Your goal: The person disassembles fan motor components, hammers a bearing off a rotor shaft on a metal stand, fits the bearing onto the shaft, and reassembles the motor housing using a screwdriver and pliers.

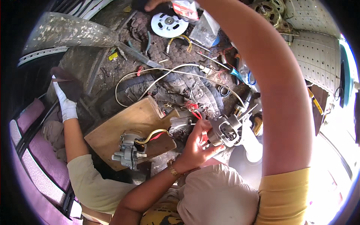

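Note:
My left hand (198, 144), with a gold-coloured watch band at its wrist, is closed around a grey metal motor (226, 131). The motor has openings in its housing, and a thin shaft sticks out toward the upper right. My right arm (277, 82) stretches far forward to the top edge. Only a finger or two of my right hand (156, 3) show there, near a white slotted disc (169, 24) and a red and white packet (186, 9); what it touches is cut off. Left of my left hand, a second grey motor (129, 152) with yellow and red wires rests on a wooden board (108, 131).
A white cable (150, 70) loops across dark, crumpled cloth (176, 86). Beyond lie a clear plastic bag (205, 29), a screwdriver (235, 73) and loose wires. A worn, paint-flecked beam (71, 30) crosses the upper left. Perforated panels (317, 52) stand at the right.

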`<state>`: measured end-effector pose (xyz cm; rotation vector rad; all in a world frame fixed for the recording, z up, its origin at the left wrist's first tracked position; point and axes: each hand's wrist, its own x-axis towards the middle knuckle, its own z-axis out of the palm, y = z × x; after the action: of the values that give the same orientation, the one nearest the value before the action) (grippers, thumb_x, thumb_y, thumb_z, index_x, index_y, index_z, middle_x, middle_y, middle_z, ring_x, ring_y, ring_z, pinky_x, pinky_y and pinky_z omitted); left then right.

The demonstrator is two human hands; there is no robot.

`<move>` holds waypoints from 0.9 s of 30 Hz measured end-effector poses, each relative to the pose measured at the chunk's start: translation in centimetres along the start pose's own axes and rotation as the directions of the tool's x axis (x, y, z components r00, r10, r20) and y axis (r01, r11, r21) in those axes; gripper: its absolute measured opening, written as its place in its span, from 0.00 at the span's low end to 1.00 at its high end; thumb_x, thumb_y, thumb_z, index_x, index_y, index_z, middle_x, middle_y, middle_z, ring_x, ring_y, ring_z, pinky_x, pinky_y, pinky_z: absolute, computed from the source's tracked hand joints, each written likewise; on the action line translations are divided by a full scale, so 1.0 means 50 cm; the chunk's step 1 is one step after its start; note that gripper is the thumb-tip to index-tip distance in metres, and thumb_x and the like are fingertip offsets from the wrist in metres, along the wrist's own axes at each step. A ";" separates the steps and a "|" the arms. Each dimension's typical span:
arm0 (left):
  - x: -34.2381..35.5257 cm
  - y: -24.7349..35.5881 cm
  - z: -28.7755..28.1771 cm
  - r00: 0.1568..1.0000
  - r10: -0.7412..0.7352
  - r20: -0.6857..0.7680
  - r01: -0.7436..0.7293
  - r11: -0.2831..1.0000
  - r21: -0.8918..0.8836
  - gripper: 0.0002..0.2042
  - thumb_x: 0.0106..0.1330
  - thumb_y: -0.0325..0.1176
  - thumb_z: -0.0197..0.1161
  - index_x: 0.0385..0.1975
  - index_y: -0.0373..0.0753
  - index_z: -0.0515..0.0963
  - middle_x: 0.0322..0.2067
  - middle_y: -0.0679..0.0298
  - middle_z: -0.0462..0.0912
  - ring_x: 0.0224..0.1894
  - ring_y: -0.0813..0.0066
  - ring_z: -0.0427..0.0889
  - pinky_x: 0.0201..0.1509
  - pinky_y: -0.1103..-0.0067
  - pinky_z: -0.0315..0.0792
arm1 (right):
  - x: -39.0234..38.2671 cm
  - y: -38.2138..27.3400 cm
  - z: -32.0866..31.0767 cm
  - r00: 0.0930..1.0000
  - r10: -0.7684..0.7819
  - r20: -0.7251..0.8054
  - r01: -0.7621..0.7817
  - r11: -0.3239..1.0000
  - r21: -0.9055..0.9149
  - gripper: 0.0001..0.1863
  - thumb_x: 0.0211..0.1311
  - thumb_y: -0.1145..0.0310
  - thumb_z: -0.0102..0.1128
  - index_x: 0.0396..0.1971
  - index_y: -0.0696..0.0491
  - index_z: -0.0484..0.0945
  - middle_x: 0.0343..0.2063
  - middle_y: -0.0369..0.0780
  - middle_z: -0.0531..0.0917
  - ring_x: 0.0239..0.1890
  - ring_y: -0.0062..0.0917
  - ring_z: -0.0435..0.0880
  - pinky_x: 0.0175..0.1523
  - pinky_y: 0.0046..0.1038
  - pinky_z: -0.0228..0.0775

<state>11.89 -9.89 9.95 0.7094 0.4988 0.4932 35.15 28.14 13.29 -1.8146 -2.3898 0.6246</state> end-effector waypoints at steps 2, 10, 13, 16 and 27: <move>-0.011 0.019 -0.020 1.000 0.015 -0.027 -0.013 0.996 0.086 0.31 0.57 0.16 0.72 0.57 0.37 0.62 0.55 0.60 0.71 0.62 0.72 0.72 0.67 0.71 0.68 | -0.018 -0.003 -0.030 0.998 0.041 -0.048 -0.010 0.853 0.522 0.31 0.52 0.50 0.76 0.47 0.60 0.83 0.41 0.45 0.87 0.43 0.31 0.87 0.50 0.37 0.78; -0.013 0.048 -0.028 0.992 0.026 -0.120 -0.004 0.983 0.183 0.28 0.58 0.18 0.72 0.54 0.38 0.62 0.51 0.63 0.70 0.57 0.75 0.73 0.60 0.75 0.71 | -0.302 -0.020 -0.011 0.955 0.271 -0.118 0.188 -0.249 0.950 0.28 0.63 0.55 0.70 0.58 0.50 0.72 0.48 0.38 0.83 0.48 0.29 0.83 0.56 0.35 0.74; 0.005 0.049 -0.005 0.992 0.040 -0.124 -0.035 0.998 0.047 0.26 0.61 0.20 0.71 0.54 0.37 0.62 0.50 0.62 0.71 0.54 0.76 0.74 0.59 0.76 0.70 | -0.485 0.066 0.026 0.992 0.128 -0.004 0.060 -0.434 0.899 0.26 0.66 0.58 0.65 0.60 0.51 0.71 0.53 0.40 0.81 0.54 0.29 0.81 0.60 0.40 0.75; 0.013 0.048 -0.014 0.981 0.067 -0.183 -0.057 0.997 0.058 0.24 0.63 0.20 0.69 0.53 0.36 0.61 0.49 0.61 0.72 0.52 0.77 0.74 0.60 0.76 0.69 | -0.581 -0.050 0.054 0.889 0.458 0.020 0.129 -0.292 0.948 0.23 0.66 0.63 0.65 0.56 0.57 0.73 0.52 0.42 0.81 0.50 0.28 0.84 0.51 0.32 0.80; 0.055 0.060 -0.008 0.963 0.116 -0.244 -0.083 0.986 0.144 0.22 0.63 0.23 0.70 0.49 0.37 0.62 0.45 0.64 0.73 0.46 0.82 0.71 0.54 0.79 0.68 | -0.674 -0.121 0.093 0.691 0.691 -0.210 0.264 0.030 0.964 0.26 0.64 0.72 0.68 0.58 0.63 0.70 0.48 0.45 0.83 0.49 0.29 0.85 0.56 0.32 0.80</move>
<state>13.05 -6.14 11.11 0.8064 0.7416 0.6541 38.29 -6.04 17.35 -1.2403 -0.5290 1.0178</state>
